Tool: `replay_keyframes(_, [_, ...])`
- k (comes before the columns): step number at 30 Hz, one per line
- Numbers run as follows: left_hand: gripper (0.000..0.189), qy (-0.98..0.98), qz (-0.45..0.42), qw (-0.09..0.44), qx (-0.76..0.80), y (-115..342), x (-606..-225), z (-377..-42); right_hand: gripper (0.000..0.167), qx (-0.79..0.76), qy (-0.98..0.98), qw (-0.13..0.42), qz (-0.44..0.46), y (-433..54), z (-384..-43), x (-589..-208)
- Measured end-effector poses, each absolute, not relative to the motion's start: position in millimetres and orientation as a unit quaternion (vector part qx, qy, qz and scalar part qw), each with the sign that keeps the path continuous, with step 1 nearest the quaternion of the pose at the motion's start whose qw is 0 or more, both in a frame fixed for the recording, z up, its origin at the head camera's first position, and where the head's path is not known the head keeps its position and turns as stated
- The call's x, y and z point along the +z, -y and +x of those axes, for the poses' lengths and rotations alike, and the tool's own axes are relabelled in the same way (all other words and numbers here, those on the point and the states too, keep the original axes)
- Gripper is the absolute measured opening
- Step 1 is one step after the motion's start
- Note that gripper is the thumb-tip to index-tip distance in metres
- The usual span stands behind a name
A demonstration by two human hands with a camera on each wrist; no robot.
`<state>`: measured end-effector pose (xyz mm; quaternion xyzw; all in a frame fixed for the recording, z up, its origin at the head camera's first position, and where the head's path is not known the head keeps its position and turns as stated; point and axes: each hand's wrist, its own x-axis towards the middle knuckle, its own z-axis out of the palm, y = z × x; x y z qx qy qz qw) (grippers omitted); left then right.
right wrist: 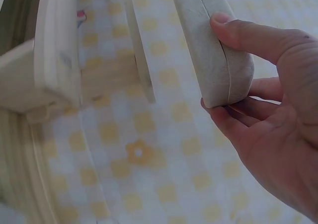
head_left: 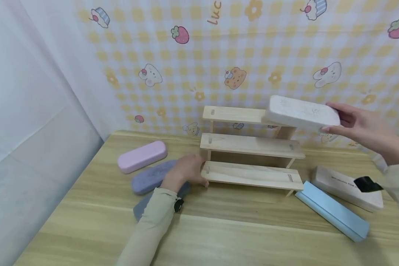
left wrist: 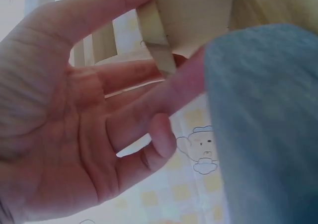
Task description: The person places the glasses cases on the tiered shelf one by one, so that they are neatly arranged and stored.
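My right hand [head_left: 362, 123] grips the right end of a white glasses case [head_left: 302, 112], thumb on the near side and fingers behind. Held up near the top tier, the case overlaps the right part of that tier in the head view; its seam shows in the right wrist view, where the case [right wrist: 211, 45] stands apart from the rack. At the left end of the lowest tier, my left hand [head_left: 187, 170] holds the three-tier wooden rack [head_left: 252, 174]. In the left wrist view, thumb and fingers [left wrist: 144, 110] bend around the rack's end.
Left of the rack lie a pink case [head_left: 142, 157], a purple-blue case [head_left: 149, 179] and a darker blue case [head_left: 140, 207] partly under my left arm. At right are a light blue case [head_left: 334, 212] and a beige case [head_left: 345, 188]. A checked curtain [head_left: 186, 66] hangs behind.
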<state>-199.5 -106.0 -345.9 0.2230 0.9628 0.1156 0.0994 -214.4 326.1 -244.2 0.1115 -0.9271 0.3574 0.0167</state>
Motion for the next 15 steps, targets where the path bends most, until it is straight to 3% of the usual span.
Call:
replay_keyframes(8, [0.061,-0.962,0.231,0.11,0.097,94.5,-347.4,-197.4,0.078,0.371,0.916,-0.016,0.149,-285.7,-232.1,-236.1])
replay_keyframes(15, [0.054,-0.963,0.221,0.108,0.106,93.5,-345.0,-198.0,0.073,0.372,0.905,-0.007,0.206,-254.0,-253.5,-229.4])
